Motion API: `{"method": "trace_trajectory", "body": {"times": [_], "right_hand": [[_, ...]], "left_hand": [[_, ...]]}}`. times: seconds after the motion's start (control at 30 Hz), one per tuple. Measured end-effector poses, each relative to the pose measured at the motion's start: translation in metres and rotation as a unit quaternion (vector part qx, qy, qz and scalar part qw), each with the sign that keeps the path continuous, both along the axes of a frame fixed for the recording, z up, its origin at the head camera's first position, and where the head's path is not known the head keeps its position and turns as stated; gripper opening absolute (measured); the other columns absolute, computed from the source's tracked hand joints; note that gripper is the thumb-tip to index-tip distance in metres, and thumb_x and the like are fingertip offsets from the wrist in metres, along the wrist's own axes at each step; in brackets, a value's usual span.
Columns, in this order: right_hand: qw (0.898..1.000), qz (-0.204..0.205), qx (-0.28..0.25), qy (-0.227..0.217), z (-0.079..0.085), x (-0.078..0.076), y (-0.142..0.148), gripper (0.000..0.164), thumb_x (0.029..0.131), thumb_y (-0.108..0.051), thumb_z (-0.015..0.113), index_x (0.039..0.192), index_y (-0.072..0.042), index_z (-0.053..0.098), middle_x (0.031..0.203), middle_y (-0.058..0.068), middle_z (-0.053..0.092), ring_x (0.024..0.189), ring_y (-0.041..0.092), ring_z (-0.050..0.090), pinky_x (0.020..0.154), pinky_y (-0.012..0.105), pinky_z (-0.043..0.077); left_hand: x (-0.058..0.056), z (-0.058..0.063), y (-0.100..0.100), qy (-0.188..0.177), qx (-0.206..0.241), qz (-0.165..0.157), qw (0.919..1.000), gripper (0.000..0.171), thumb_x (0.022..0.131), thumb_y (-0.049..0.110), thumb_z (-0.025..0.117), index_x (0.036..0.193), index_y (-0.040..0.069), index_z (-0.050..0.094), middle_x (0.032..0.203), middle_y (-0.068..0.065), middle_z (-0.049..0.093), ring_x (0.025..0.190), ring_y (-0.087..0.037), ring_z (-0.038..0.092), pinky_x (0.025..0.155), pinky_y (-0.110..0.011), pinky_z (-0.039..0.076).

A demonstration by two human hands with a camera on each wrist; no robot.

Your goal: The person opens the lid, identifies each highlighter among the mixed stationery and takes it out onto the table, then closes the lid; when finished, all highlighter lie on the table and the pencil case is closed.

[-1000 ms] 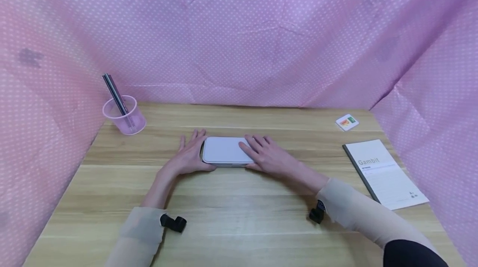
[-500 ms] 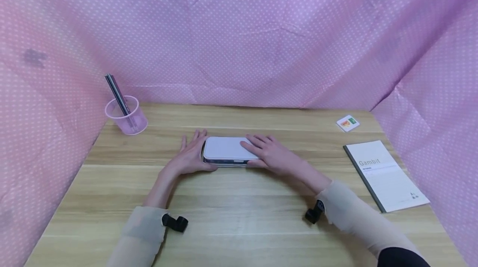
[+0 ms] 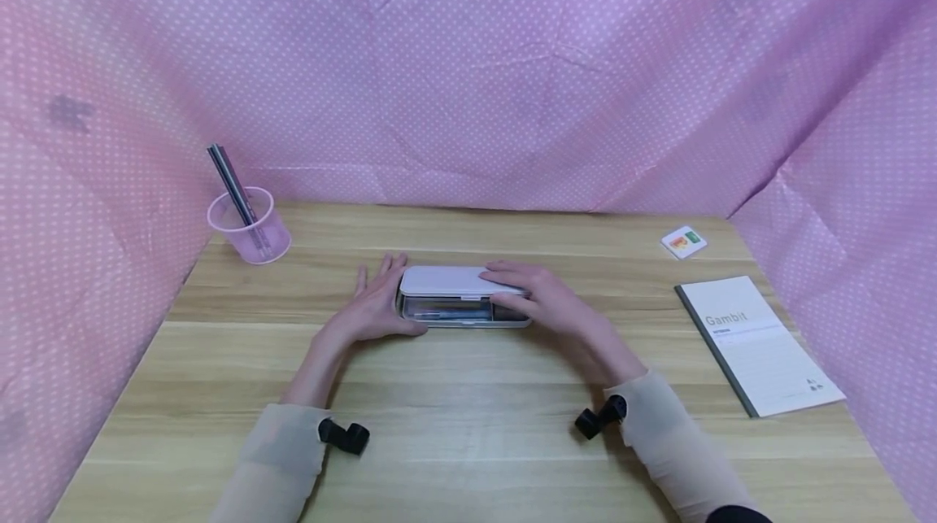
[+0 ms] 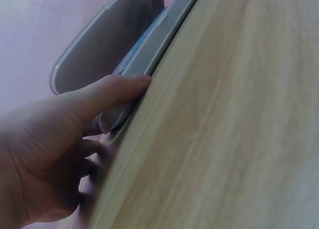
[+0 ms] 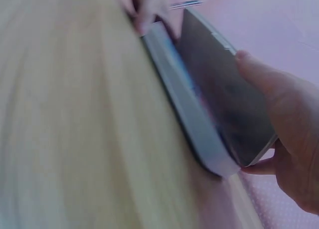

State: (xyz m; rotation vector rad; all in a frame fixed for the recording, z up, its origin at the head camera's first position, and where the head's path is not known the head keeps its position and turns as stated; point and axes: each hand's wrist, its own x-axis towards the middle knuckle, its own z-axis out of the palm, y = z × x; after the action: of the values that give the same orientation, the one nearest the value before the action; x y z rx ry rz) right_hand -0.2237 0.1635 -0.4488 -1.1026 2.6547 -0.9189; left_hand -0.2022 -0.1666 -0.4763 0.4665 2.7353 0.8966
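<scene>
A white pencil case [image 3: 439, 281] lies on the table in the head view, its hinged lid tilted partly up from the front. Slim items show inside the front gap, too small to name. My left hand [image 3: 369, 313] holds the left end of the base, with the thumb [image 4: 119, 87] along the front wall and the other fingers behind it. At the right end, my right hand [image 3: 549, 303] grips the lid. In the right wrist view, that thumb [image 5: 254, 69] sits on the lid's front edge, while a finger reaches to the hinge-side corner.
A pink cup [image 3: 258, 240] with several dark pens or pencils stands at the back left. On the right lie a notebook [image 3: 757, 348] marked "Gambit" and a small white card-like item [image 3: 684, 241]. Pink dotted cloth [image 3: 468, 84] hangs around the wooden table [image 3: 468, 425].
The lid has swung up from fully down to partly raised, showing the inside. My right hand rose with it, its wrist turning inward; my left hand stayed at the base.
</scene>
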Motion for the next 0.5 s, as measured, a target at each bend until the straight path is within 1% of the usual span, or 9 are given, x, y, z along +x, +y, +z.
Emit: {"method": "trace_trajectory", "body": {"times": [0.13,0.27,0.37,0.5], "right_hand": [[0.998,-0.010,-0.044,-0.036,0.004,-0.003,0.002,0.042,0.104,-0.032,0.060,0.145,-0.022,0.061,0.154,0.008,0.056,0.148,0.029,0.048,0.125,0.051,0.035],[0.995,-0.009,-0.079,-0.060,0.008,-0.007,0.005,0.038,0.105,-0.026,0.059,0.142,-0.018,0.062,0.149,0.006,0.061,0.144,0.029,0.053,0.124,0.049,0.038],[0.993,-0.021,-0.095,-0.072,0.009,-0.010,0.009,0.036,0.106,-0.025,0.057,0.140,-0.016,0.064,0.146,0.006,0.064,0.139,0.028,0.058,0.120,0.049,0.043],[0.988,-0.051,-0.109,-0.100,0.012,-0.014,0.013,0.035,0.107,-0.028,0.053,0.138,-0.017,0.066,0.143,0.006,0.066,0.136,0.028,0.060,0.117,0.051,0.045]], "left_hand": [[0.000,0.001,0.001,-0.002,0.004,-0.001,1.0000,0.110,0.071,0.048,0.089,0.157,0.010,0.033,0.174,-0.020,0.010,0.162,-0.041,-0.003,0.126,-0.066,-0.016],[0.000,0.002,0.001,-0.010,-0.001,0.004,0.9999,0.125,0.071,0.050,0.089,0.164,0.006,0.017,0.174,-0.019,0.007,0.162,-0.039,-0.003,0.127,-0.063,-0.017],[0.000,0.002,0.001,-0.019,-0.006,0.007,0.9998,0.134,0.071,0.052,0.088,0.165,0.003,0.006,0.174,-0.018,0.004,0.162,-0.037,-0.004,0.127,-0.061,-0.018],[0.001,0.003,0.000,-0.026,-0.008,0.007,0.9996,0.133,0.073,0.052,0.088,0.165,0.003,0.004,0.174,-0.019,0.002,0.162,-0.037,-0.004,0.127,-0.061,-0.018]]}}
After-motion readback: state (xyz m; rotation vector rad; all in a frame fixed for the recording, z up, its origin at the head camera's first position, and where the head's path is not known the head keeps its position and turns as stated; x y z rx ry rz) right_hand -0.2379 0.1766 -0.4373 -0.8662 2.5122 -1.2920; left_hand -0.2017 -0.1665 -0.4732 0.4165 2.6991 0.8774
